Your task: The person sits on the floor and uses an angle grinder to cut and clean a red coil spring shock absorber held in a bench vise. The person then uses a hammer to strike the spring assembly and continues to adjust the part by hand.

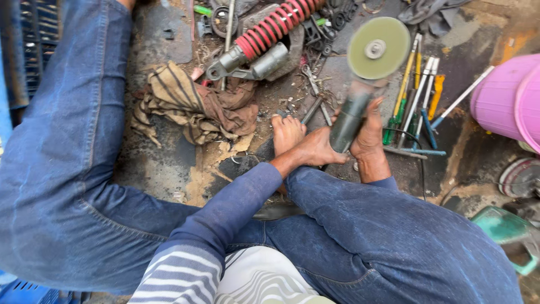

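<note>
Your left hand (316, 150) and right hand (368, 132) are both wrapped around the grinder (360, 90), held at centre with its blurred disc pointing to 12 o'clock. Screwdrivers (413, 104) lie at 2 o'clock. The pink bucket (503, 101) at 3 o'clock is cut off, its contents hidden.

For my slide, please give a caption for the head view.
Both hands, left hand and right hand, grip an angle grinder above scattered tools.
</note>
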